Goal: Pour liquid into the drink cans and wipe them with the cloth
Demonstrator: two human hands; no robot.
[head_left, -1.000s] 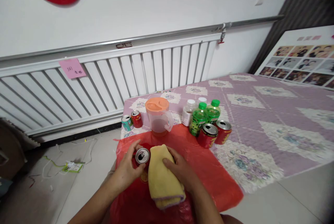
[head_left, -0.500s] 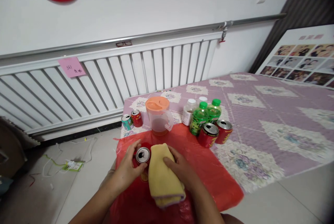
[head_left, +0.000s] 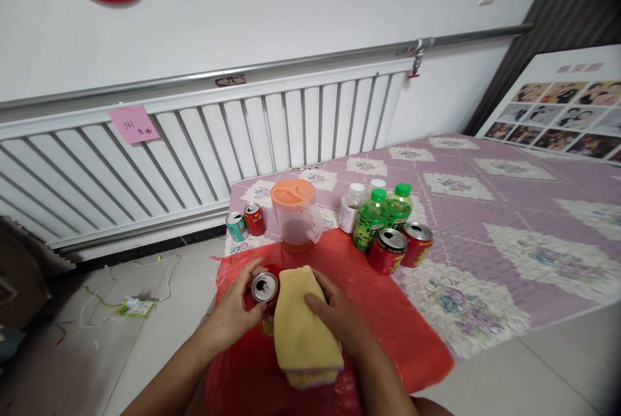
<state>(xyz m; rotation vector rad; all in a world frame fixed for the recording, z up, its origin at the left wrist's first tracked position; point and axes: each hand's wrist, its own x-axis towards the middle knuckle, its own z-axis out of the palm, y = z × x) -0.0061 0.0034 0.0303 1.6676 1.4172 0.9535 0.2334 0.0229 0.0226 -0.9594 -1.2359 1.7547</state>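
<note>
A red can point(head_left: 264, 288) with an opened silver top stands upright over the red plastic sheet point(head_left: 402, 332). My left hand point(head_left: 239, 306) is curved round its left side, thumb on the near side. My right hand point(head_left: 334, 309) grips a folded yellow cloth point(head_left: 306, 325), thumb on top and fingers hidden behind its far side. The cloth is just right of the can and hides part of the sheet. Beyond the hands stands a clear jug point(head_left: 297, 225) with an orange lid.
A teal can point(head_left: 237, 227) and a small red can point(head_left: 255, 219) stand left of the jug. To the right are green bottles point(head_left: 371, 220), a white-capped bottle point(head_left: 350, 209) and two larger red cans point(head_left: 389, 251). A radiator point(head_left: 291, 118) runs behind the table.
The can and my left hand have shifted very slightly left. The yellow cloth has turned a little and its near end has moved slightly left.
</note>
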